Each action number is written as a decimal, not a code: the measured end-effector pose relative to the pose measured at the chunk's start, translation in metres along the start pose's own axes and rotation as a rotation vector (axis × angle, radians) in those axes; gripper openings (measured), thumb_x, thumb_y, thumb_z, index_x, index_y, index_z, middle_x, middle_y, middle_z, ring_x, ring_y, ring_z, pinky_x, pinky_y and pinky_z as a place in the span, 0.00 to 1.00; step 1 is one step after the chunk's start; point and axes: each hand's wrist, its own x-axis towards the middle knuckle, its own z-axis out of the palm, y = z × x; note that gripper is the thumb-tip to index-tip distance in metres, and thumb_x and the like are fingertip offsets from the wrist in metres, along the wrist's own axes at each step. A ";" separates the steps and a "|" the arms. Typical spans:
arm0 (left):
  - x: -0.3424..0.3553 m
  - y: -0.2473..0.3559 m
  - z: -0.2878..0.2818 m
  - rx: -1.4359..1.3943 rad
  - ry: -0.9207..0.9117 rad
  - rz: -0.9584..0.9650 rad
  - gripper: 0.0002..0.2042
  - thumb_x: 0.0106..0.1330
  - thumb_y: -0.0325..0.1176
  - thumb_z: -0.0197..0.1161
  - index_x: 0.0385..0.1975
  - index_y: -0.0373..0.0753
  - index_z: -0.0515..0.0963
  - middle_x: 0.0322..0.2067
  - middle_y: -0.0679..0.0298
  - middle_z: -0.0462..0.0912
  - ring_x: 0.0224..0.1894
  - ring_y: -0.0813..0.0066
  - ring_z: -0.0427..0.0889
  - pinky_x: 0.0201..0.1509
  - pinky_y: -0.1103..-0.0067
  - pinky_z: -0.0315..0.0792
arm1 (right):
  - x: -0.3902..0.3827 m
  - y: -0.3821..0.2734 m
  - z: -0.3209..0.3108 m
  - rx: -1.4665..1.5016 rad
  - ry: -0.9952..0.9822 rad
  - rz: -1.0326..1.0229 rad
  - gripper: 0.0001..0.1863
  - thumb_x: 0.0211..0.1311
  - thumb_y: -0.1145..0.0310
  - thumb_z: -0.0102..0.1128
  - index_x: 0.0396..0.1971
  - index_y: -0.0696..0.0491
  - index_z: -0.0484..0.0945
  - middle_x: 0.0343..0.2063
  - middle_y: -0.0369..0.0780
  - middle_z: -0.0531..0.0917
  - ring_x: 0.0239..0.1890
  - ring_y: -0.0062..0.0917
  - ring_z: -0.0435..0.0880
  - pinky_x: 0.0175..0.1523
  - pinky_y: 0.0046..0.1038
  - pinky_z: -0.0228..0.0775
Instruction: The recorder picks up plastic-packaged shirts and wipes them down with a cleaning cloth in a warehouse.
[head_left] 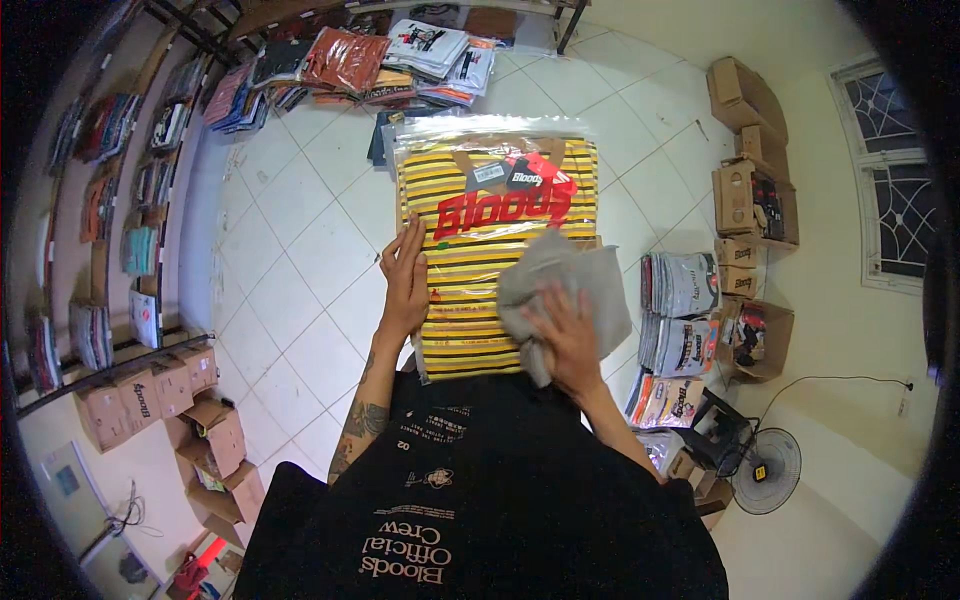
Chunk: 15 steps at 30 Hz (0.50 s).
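"Tips, anyone, for what looks like a wipe-down? Left to right, please."

"Sure. Start with the bare left hand (404, 272) at the left edge of that yellow-and-black striped garment folded in a clear plastic bag (475, 282). I'd use it as an anchor, since film like that probably skates around. For the crumpled grey fabric cloth (582, 266) lapping over the bag's right edge, toward the near right corner, I'd go flat and light, middle outward, so the plastic doesn't ruck up."

"What's the bag sitting on?"

"Can't tell, whatever carries it is hidden. Its near edge is right by the black printed shirt (440, 500)."

"And the hands?"

"Left one: fingers mostly straight, only slightly apart, aimed at the far edge, forearm coming up steeply. Can't tell if the thumb's pinching anything. Then the bare right hand (568, 338) is palm down on the cloth, fingers spread and a bit bent, forearm angling in from the lower right. Reads as pressing rather than pinching to me, so I'd keep that palm broad."
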 end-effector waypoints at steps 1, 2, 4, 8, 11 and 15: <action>-0.001 -0.001 -0.001 0.009 -0.005 -0.020 0.24 0.80 0.34 0.40 0.75 0.44 0.60 0.77 0.65 0.54 0.74 0.61 0.54 0.76 0.68 0.45 | 0.009 0.005 -0.005 -0.032 0.030 0.053 0.32 0.59 0.72 0.59 0.66 0.36 0.73 0.74 0.39 0.64 0.77 0.39 0.58 0.76 0.58 0.43; -0.001 -0.002 0.000 0.013 0.014 0.027 0.24 0.80 0.34 0.41 0.75 0.44 0.60 0.78 0.66 0.54 0.72 0.61 0.55 0.76 0.68 0.45 | 0.017 0.013 -0.005 -0.052 0.084 0.100 0.32 0.61 0.72 0.58 0.67 0.35 0.72 0.74 0.39 0.63 0.76 0.41 0.58 0.76 0.58 0.43; 0.000 -0.003 0.001 0.011 0.020 0.021 0.24 0.80 0.34 0.41 0.75 0.44 0.60 0.78 0.67 0.54 0.72 0.61 0.56 0.76 0.68 0.45 | 0.043 0.019 -0.010 -0.084 0.146 0.214 0.29 0.69 0.69 0.54 0.69 0.35 0.69 0.75 0.41 0.61 0.76 0.45 0.57 0.76 0.60 0.42; -0.001 -0.001 0.001 -0.005 0.031 0.024 0.24 0.79 0.31 0.42 0.75 0.43 0.60 0.77 0.65 0.55 0.73 0.59 0.55 0.76 0.67 0.46 | 0.111 0.035 -0.009 -0.154 0.278 0.287 0.25 0.76 0.61 0.49 0.71 0.34 0.67 0.74 0.47 0.61 0.76 0.50 0.55 0.75 0.60 0.43; -0.001 -0.003 0.001 -0.018 0.033 0.035 0.24 0.79 0.30 0.43 0.75 0.44 0.60 0.77 0.64 0.55 0.73 0.58 0.56 0.76 0.67 0.45 | 0.162 0.036 -0.002 -0.182 0.321 0.278 0.26 0.76 0.58 0.47 0.72 0.30 0.65 0.73 0.48 0.61 0.75 0.53 0.55 0.74 0.62 0.43; -0.002 -0.003 0.001 0.003 0.032 0.057 0.24 0.79 0.31 0.42 0.75 0.43 0.59 0.77 0.61 0.56 0.73 0.58 0.55 0.77 0.67 0.45 | 0.212 0.021 0.022 -0.238 0.321 0.101 0.27 0.74 0.57 0.47 0.72 0.32 0.66 0.73 0.50 0.63 0.76 0.50 0.55 0.75 0.61 0.40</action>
